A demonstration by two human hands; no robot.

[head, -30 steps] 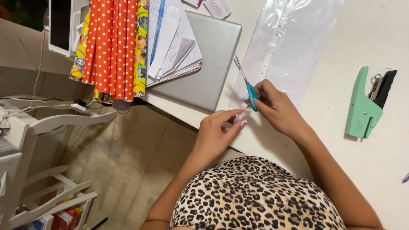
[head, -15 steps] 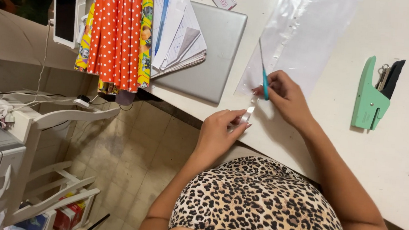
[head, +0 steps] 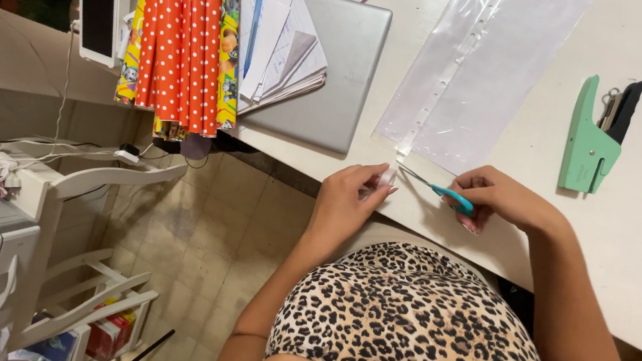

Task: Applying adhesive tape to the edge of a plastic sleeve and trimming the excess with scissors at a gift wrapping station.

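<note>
- Holding a small clear strip (head: pixel 384 180) at the table's near edge, our left hand (head: pixel 349 200) has its fingers pinched closed on it.
- We grip the teal-handled scissors (head: pixel 441 191) in our right hand (head: pixel 499 201), fingers curled shut round the handles; the thin blades point left toward the strip, their tips just beside it. Whether they touch it we cannot tell.
- We see a clear punched plastic sleeve (head: pixel 474 70) lying flat on the white table (head: pixel 639 255), just beyond both hands.
- A green hand stapler (head: pixel 589 142) sits well to the right of the sleeve.
- A grey laptop (head: pixel 330 73) lies closed to the left, with loose papers (head: pixel 283 38) stacked on it and red dotted wrapping-paper rolls (head: pixel 182 44) beside them.
- We wear a leopard-print top (head: pixel 409 327).
</note>
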